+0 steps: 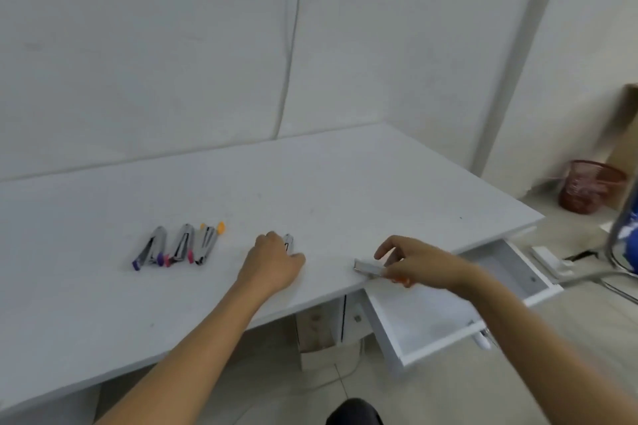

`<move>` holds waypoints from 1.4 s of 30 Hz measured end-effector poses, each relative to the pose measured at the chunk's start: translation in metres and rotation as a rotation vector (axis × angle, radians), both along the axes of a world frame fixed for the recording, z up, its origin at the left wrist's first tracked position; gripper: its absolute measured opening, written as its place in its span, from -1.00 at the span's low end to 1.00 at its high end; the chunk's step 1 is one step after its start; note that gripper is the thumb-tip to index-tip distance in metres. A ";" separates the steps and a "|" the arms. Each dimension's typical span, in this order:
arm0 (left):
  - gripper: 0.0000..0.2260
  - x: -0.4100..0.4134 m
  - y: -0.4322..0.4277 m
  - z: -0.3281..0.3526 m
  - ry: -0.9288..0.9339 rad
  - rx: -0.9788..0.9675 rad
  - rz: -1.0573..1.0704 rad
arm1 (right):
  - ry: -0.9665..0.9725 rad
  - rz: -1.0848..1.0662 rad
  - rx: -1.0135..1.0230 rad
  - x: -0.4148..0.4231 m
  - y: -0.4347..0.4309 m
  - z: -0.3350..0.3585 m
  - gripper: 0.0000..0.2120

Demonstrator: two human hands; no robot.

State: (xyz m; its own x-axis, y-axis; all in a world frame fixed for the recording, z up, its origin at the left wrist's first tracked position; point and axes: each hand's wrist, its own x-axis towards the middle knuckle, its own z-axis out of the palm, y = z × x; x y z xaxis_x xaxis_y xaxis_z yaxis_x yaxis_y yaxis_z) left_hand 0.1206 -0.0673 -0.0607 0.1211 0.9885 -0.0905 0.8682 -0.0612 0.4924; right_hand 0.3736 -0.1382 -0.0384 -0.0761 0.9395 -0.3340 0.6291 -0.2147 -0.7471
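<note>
Several silver markers (179,245) with purple, pink and orange caps lie side by side on the white desk (328,190). My left hand (274,260) rests on the desk with its fingers curled over another silver marker (288,242), of which only the far end shows. My right hand (414,262) pinches a silver marker with an orange cap (371,268) at the desk's front edge, above the open white drawer (431,321). The pull-out drawer looks bare inside.
A red mesh waste basket (590,186) stands on the floor at the right, next to a cardboard box (625,134). A chair's metal frame (618,252) is at the far right. A cable (293,45) hangs down the wall behind the desk.
</note>
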 end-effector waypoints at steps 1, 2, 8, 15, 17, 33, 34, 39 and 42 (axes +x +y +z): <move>-0.69 0.008 -0.006 0.003 -0.078 -0.042 -0.037 | 0.020 0.034 -0.066 0.015 -0.011 0.003 -0.76; -0.66 0.019 -0.013 0.006 -0.143 -0.094 -0.084 | 0.030 0.059 -0.115 0.030 -0.022 0.004 -0.76; -0.65 0.090 -0.072 0.006 -0.375 -0.308 -0.311 | -0.354 -0.054 -0.131 0.077 -0.040 -0.036 -0.62; -0.50 0.150 -0.094 -0.045 -0.431 -0.618 -0.177 | -0.738 -0.297 0.235 0.061 -0.031 -0.112 -0.58; -0.47 0.164 -0.089 -0.052 -0.517 -0.646 -0.082 | -0.777 -0.333 0.270 0.059 -0.029 -0.119 -0.63; -0.48 0.186 -0.072 -0.058 -0.410 -0.441 -0.142 | -0.376 -0.393 0.295 0.066 -0.039 -0.065 -0.69; -0.48 0.179 -0.073 -0.050 -0.381 -0.439 -0.242 | -0.334 -0.384 0.326 0.062 -0.036 -0.058 -0.70; -0.62 0.129 -0.070 -0.012 -0.327 -0.330 -0.488 | -0.180 -0.296 0.391 0.026 -0.021 -0.034 -0.69; -0.64 0.088 -0.062 0.005 -0.407 -0.221 -0.392 | -0.133 -0.267 0.394 -0.002 -0.010 -0.025 -0.70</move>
State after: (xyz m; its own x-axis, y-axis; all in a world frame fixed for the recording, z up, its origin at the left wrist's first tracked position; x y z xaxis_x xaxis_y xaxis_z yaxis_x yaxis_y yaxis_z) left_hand 0.2087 -0.1294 -0.0557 0.5408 0.8260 -0.1588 0.5411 -0.1971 0.8176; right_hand 0.3718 -0.1485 -0.0634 0.2036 0.9772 0.0606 0.6859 -0.0982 -0.7210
